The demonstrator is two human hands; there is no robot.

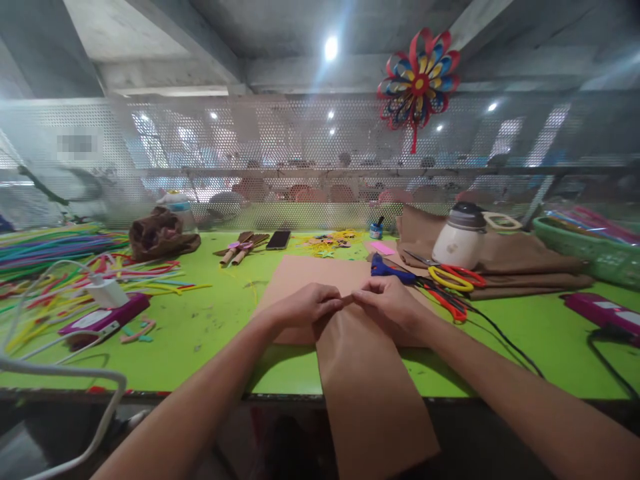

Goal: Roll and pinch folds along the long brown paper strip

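Observation:
My left hand [309,307] and my right hand [393,303] meet over a brown board [287,277] on the green table. Between them they pinch the top edge of a strip of brown paper [373,393], which seems folded or rolled there. The strip's long end hangs over the table's front edge toward me. Both hands are closed, thumbs against fingers. Just beyond my right hand lies a blue glue gun [390,269] with a black cord. Beside it are scissors with yellow and red handles [453,277] and an orange-red handle [453,307].
Coloured pipe cleaners [45,247] and a purple power strip [107,320] with a white charger lie left. A phone [279,240], brown wrapped rolls [240,248] and yellow scraps [335,243] are at the back. A white-and-grey bottle [459,237], folded brown material [535,263] and a green basket [590,250] stand right.

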